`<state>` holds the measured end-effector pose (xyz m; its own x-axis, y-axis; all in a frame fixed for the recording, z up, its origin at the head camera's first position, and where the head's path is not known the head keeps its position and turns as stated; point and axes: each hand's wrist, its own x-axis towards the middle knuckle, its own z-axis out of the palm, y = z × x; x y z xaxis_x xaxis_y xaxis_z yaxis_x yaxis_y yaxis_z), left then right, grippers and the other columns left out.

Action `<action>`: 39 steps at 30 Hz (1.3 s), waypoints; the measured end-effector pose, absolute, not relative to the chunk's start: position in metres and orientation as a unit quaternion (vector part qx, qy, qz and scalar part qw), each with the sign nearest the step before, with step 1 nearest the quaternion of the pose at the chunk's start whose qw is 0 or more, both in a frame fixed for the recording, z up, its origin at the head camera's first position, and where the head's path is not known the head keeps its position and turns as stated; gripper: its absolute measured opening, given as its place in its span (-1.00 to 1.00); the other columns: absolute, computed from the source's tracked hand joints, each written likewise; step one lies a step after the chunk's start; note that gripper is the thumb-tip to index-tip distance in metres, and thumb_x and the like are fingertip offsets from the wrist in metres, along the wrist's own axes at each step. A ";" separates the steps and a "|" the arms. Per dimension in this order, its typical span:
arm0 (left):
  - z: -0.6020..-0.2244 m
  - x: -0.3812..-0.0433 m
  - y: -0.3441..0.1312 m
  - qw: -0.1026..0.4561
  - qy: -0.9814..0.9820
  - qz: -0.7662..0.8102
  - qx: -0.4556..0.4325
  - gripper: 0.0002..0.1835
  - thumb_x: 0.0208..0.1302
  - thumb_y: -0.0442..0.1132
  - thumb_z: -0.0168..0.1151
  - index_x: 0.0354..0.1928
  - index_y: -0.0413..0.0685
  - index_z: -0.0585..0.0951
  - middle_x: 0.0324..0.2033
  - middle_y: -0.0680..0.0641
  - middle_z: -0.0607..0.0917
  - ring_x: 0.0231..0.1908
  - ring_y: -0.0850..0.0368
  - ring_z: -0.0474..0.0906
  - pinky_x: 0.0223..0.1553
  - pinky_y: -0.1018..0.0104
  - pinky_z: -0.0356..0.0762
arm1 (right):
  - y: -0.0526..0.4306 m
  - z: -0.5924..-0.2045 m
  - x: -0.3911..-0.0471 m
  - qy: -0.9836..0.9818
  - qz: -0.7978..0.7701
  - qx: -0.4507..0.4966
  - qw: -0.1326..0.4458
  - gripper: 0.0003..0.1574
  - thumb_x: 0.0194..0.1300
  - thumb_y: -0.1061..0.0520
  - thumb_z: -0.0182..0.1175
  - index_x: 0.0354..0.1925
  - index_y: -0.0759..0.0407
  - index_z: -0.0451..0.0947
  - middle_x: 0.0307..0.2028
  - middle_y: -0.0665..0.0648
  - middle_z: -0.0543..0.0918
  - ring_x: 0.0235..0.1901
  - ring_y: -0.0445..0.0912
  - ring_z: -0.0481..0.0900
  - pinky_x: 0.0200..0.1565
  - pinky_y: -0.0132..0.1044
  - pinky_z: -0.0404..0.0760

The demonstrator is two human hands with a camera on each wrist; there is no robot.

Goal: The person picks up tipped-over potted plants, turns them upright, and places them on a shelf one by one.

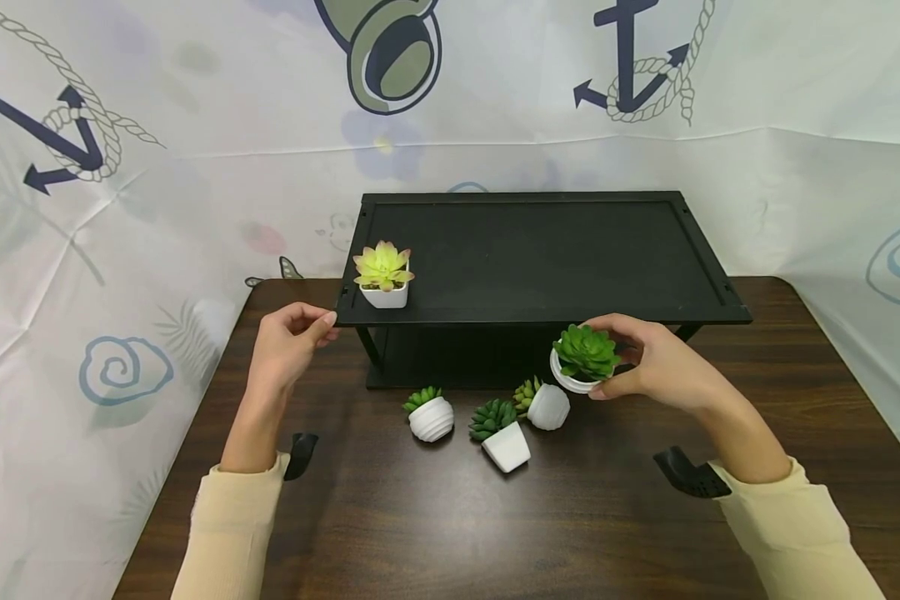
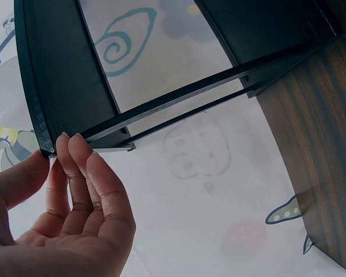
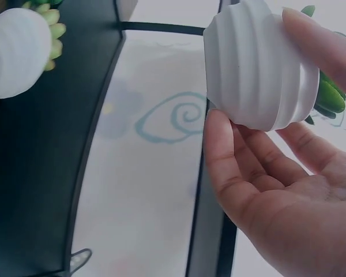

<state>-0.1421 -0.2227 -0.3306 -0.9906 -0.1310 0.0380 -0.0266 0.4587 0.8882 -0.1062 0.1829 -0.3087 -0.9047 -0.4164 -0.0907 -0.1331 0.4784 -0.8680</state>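
Note:
My left hand (image 1: 288, 346) pinches the front left corner of a black two-tier shelf (image 1: 540, 258) between thumb and fingers. In the left wrist view the thumb lies on one side of that corner and the fingertips on the other. My right hand (image 1: 656, 362) grips a potted succulent (image 1: 587, 354) with green leaves, just in front of the shelf's front right edge. Its white ribbed pot (image 3: 259, 69) sits between thumb and fingers in the right wrist view. A yellow-green succulent in a square white pot (image 1: 385, 296) stands upright at the left of the top tier.
Several potted succulents lie tipped over before the shelf: one in a ribbed pot (image 1: 431, 418), one in a square pot (image 1: 507, 447), one in a round pot (image 1: 548, 407). They rest on a dark wooden table (image 1: 390, 533). Behind hangs a patterned white cloth (image 1: 217, 208).

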 end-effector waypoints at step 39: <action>-0.328 -0.143 -0.222 0.047 -0.853 -0.518 0.051 -0.73 0.28 -0.23 0.13 -0.17 -0.37 0.55 -0.33 -0.22 0.59 -0.45 0.31 0.54 -0.35 0.52 0.48 | 0.136 -0.266 -0.162 0.836 -0.497 -0.164 0.168 -0.16 -0.11 0.39 0.37 0.18 0.29 0.30 -0.10 0.26 0.46 -0.25 0.08 0.49 -0.18 -0.20 0.54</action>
<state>-0.1434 -0.2224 -0.3281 -0.9905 -0.1350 0.0276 -0.0378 0.4592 0.8875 -0.1616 0.1363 -0.2662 -0.8894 -0.4416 -0.1180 -0.1073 0.4528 -0.8851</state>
